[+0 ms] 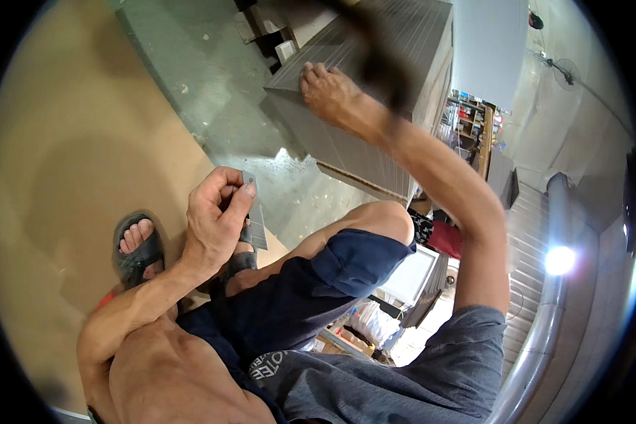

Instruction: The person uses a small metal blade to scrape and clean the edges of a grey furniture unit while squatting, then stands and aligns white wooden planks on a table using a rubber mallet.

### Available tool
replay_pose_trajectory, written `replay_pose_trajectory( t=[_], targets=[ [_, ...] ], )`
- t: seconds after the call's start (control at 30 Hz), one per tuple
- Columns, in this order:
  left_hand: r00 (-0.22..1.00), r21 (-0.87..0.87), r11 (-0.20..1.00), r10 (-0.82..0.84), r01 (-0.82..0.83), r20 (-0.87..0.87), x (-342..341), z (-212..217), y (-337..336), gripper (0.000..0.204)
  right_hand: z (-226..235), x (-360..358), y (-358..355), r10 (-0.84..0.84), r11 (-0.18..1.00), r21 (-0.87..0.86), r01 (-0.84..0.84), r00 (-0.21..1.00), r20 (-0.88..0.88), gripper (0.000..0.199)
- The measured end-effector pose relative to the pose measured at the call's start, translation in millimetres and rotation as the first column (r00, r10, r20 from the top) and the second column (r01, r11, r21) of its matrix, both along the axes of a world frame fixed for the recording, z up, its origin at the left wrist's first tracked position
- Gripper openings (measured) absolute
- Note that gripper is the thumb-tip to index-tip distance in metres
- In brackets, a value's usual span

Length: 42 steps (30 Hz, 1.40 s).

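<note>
My left hand (218, 212) is closed, thumb and bent fingers pinching a flat grey metal strip (258, 225). A small hole shows near the strip's upper end, and its lower part hangs down in front of my sandalled foot. My right arm stretches forward to a tall stack of grey boards (360, 145). There my right hand (334, 95) rests on the stack's near upper edge, its fingers slightly bent and a little apart. Nothing shows in that hand, but its palm side is hidden.
A large brown sheet (71, 177) lies under my sandals (138, 247) at the left. Beyond it is grey concrete floor (198, 78). A dark blurred object (385, 71) hangs close in front at the top. Shelves (470, 120) stand behind the stack, and a silvery pipe (544, 318) runs at the right.
</note>
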<state>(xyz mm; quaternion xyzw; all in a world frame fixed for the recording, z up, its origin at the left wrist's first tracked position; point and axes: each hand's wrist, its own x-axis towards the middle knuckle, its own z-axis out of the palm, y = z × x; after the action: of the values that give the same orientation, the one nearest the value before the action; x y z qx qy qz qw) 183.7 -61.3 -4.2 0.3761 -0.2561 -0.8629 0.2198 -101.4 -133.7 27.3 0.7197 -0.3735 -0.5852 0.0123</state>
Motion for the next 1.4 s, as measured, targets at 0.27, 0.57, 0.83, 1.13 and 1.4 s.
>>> replay_pose_trajectory(
  t=[0.27,0.57,0.83,1.13,1.4],
  targets=[
    [0.999,-0.045,0.998,0.039,-0.04,-0.015,13,2,-9,0.013,-121,23,-20,-0.265,0.94,0.206,0.271,0.963,-0.057,0.046],
    [0.997,-0.011,0.998,0.058,-0.058,-0.044,9,0,-7,0.014,-82,-19,-42,-0.419,0.885,0.238,0.4,0.908,0.032,0.044],
    [0.998,0.027,0.999,0.029,-0.028,-0.058,6,-6,-4,0.013,-62,8,-60,-0.51,0.837,0.239,0.492,0.86,0.015,0.025],
    [0.996,-0.151,0.985,0.084,-0.08,0.022,-1,-39,6,0.013,-76,-5,-71,-0.47,0.878,0.014,0.479,0.854,0.225,0.026],
    [0.946,-0.051,0.962,0.272,-0.267,0.177,-46,-127,-32,0.012,-1,67,25,-0.38,0.631,0.21,0.747,0.062,0.923,0.025]
  ],
)
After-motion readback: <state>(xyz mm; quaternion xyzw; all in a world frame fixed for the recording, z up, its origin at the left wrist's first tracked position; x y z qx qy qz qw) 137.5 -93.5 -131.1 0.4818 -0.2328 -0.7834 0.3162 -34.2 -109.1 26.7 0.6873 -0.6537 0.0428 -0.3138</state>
